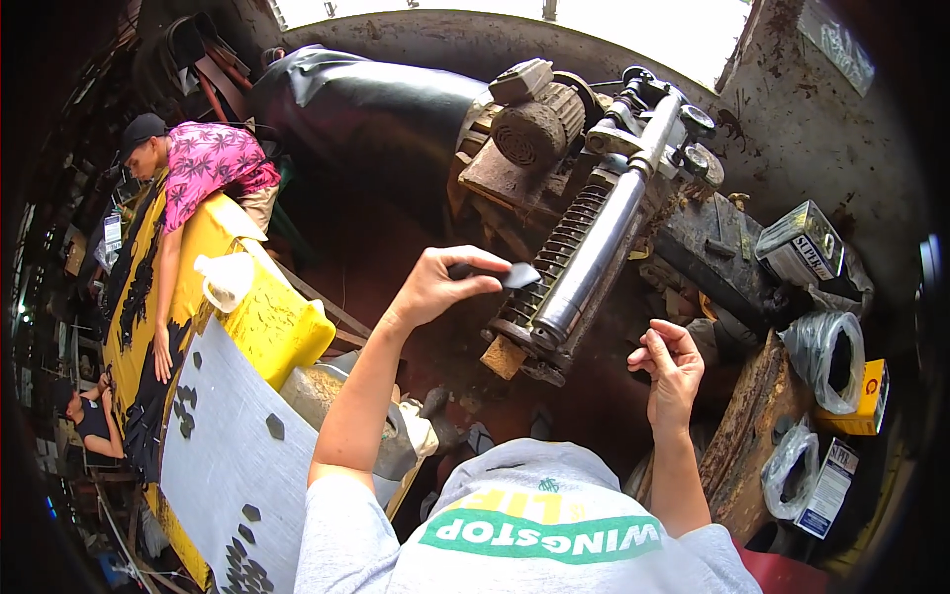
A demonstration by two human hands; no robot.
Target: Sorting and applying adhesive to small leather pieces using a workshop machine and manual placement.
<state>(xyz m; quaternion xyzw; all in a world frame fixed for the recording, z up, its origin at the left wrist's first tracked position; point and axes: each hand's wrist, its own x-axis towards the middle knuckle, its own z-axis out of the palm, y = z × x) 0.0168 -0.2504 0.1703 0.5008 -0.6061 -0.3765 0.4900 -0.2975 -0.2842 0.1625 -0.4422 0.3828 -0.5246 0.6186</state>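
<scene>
My left hand (445,284) pinches a small flat dark piece (521,275) between thumb and fingers, with light glinting off it. It is held just left of a roller machine, beside the ribbed spiral roller (559,247). A long smooth metal roller (602,246) runs alongside that one. To the right of the machine's near end, my right hand (673,371) hovers with its fingers loosely bent and apart, nothing visible in them. Similar dark cut pieces (275,426) lie on a grey sheet (233,396) on my left.
An electric motor (534,124) sits behind the rollers. Left, a person in a pink shirt (208,163) leans over a yellow-covered table (282,322) with a white plastic jug (226,280); another person (94,416) is beyond. Right are boxes (802,246), plastic-wrapped rolls (826,356) and a worn wooden plank (727,436).
</scene>
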